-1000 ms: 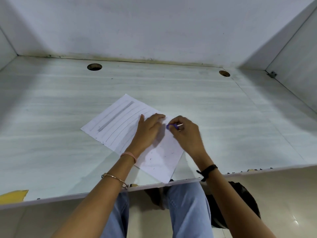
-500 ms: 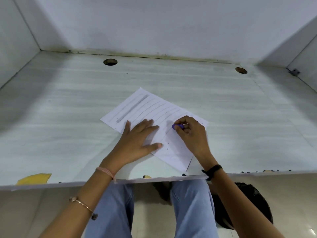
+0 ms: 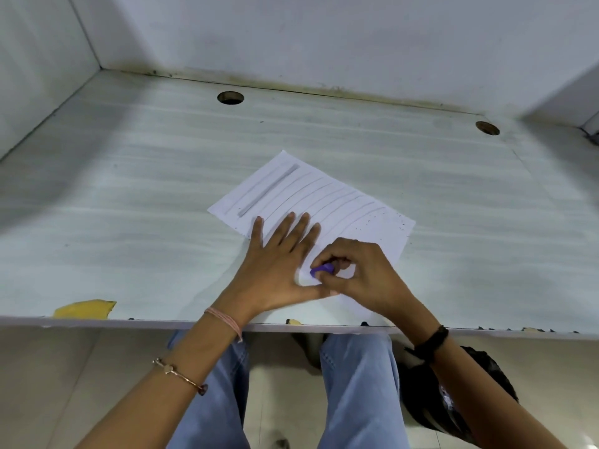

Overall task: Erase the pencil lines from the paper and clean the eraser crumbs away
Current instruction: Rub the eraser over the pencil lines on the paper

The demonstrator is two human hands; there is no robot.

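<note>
A white sheet of paper (image 3: 343, 202) lies askew on the pale desk (image 3: 129, 205), with several curved pencil lines and one thick grey bar across its far half. My left hand (image 3: 275, 260) presses flat on the paper's near left part, fingers straight and spread. My right hand (image 3: 359, 273) pinches a small purple eraser (image 3: 322, 269) against the paper just right of the left hand. Dark eraser crumbs (image 3: 382, 220) dot the paper's right part. The sheet's near corner is hidden under my hands.
Two round cable holes (image 3: 230, 97) (image 3: 487, 128) sit near the desk's back edge. White walls close in the desk at the back and left. A yellow scrap (image 3: 85, 308) lies at the front left edge. A dark bag (image 3: 453, 393) rests on the floor by my legs.
My right hand with the eraser has drawn back toward the near edge of the paper, close to my left thumb. My left hand stays flat on the sheet; the camera view shifted left.
</note>
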